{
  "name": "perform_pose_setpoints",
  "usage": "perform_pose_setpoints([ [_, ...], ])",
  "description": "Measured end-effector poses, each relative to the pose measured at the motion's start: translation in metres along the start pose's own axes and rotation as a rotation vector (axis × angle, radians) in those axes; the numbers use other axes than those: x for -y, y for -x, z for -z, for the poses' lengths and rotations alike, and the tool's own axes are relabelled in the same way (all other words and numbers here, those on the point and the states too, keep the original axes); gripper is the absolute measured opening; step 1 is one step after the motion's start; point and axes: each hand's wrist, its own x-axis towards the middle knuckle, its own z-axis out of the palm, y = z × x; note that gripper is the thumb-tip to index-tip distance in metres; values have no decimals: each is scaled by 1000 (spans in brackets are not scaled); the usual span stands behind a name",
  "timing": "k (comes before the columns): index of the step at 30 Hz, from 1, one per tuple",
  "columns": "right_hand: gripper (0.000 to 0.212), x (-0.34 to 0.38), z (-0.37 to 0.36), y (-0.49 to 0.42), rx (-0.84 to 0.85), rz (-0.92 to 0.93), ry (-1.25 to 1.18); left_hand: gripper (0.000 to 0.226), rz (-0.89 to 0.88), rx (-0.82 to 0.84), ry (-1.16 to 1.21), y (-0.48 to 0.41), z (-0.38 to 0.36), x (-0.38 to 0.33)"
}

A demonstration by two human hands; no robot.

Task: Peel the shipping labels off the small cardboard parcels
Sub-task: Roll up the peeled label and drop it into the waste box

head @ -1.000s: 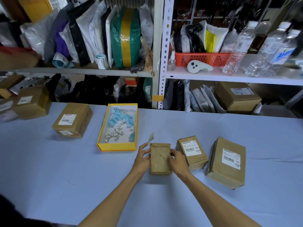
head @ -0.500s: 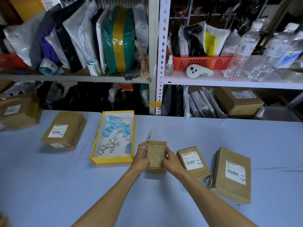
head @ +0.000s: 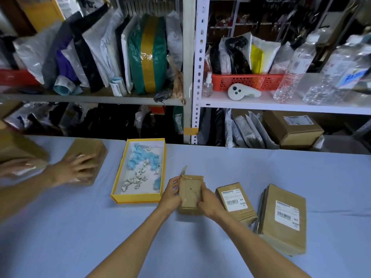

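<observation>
My left hand (head: 172,194) and right hand (head: 208,201) gripped opposite sides of 1 small parcel (head: 190,194), fingers curled, its base on the surface (head: 220,167).

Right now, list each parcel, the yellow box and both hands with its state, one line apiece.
Small brown cardboard parcel: held upright, label mostly peeled, a strip sticking up.
Left hand: gripping that parcel's left side.
Right hand: gripping its right side.
Middle cardboard parcel: lying flat, white label on.
Large flat cardboard parcel: lying flat, label on.
Yellow shallow box: open, holding crumpled scraps.
Far-left cardboard parcel: under another person's blurred hand.
</observation>
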Motion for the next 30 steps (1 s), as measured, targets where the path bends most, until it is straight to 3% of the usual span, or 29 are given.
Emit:
perform_pose_setpoints([
  [5, 47, 6, 8, 4, -105, 13, 162, 60, -68, -94, -158, 11, 1, -12],
  [9, 45, 14, 12, 21, -163, 77, 196, 45, -125, -146, -120, 29, -7, -16],
  [16, 49, 12, 0, 57, -171, 182, -24, 24, -81, -155, 10, 64, -18, -4],
  [24, 15, 1, -13, 90, -165, 197, -124, 18, -56, -174, -31, 88, -24, 13],
  [28, 21, -3, -16, 100, -245, 180, -183, 20, -56, -343, -125, 99, -27, 18],
  [30, 24, -4, -15, 105, -243, 159, -225, 25, 15, -281, -66, 102, -25, 19],
])
